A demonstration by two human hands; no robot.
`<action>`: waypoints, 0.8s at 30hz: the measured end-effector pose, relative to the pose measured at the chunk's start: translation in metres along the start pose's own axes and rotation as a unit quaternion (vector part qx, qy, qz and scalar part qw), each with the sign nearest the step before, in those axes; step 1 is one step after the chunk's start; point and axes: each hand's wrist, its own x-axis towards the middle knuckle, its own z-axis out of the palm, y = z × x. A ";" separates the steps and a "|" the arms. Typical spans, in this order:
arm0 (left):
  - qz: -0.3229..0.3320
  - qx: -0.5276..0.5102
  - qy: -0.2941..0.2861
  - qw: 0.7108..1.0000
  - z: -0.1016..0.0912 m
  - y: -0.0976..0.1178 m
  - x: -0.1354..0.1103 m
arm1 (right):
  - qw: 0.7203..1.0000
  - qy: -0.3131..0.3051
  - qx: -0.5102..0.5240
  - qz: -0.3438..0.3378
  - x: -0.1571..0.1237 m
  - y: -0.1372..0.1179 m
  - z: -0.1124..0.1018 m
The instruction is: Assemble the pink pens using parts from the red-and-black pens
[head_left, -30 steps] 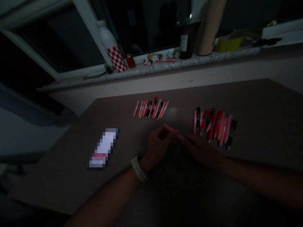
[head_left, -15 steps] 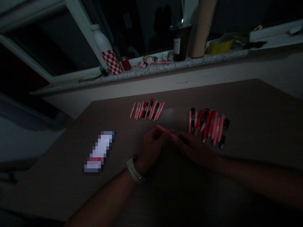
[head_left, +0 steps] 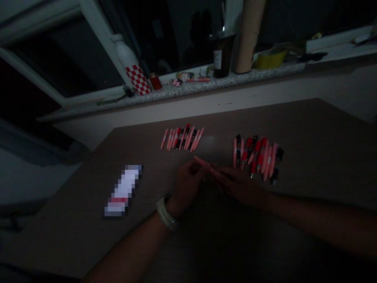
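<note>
pinching a pink pen (head_left: 202,162) in mid-air

the left hand (head_left: 187,188), a pale watch (head_left: 165,213) on its wrist, has its thumb and fingers closed on the upper part of the barrel. the right hand (head_left: 238,185) comes in from the other side, its fingertips (head_left: 220,177) at the lower end of the pen; the dim light hides whether they grip it or only touch it. the pen lies tilted across the meeting point of the 2 hands, its upper end pointing up and to the left, over the brown wood-grain table (head_left: 294,125). just beyond the right hand sits a loose cluster of pink, red and black pens (head_left: 256,157). a tidier row of pens (head_left: 182,138) lies ahead of the left hand, and a pixelated object (head_left: 123,190) lies well to the left. beyond the table, a granite windowsill (head_left: 188,88) holds a red-checked bottle (head_left: 134,68) and a dark bottle (head_left: 222,55).
</note>
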 end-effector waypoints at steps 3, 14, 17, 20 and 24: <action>0.002 -0.006 -0.016 1.000 -0.001 0.003 -0.002 | 0.999 -0.027 0.046 0.011 0.000 0.001 -0.001; -0.020 -0.084 0.065 0.994 -0.004 -0.004 0.003 | 0.984 0.011 0.176 -0.040 -0.004 0.000 -0.001; -0.026 -0.123 0.062 0.990 -0.005 -0.004 0.005 | 0.975 -0.027 0.203 -0.089 -0.007 -0.002 -0.003; -0.025 -0.148 0.048 0.987 -0.006 -0.003 0.004 | 0.971 -0.048 0.202 -0.122 -0.010 -0.003 -0.005; -0.017 -0.167 0.045 0.985 -0.007 -0.002 0.004 | 0.969 -0.021 0.200 -0.146 -0.012 -0.001 -0.005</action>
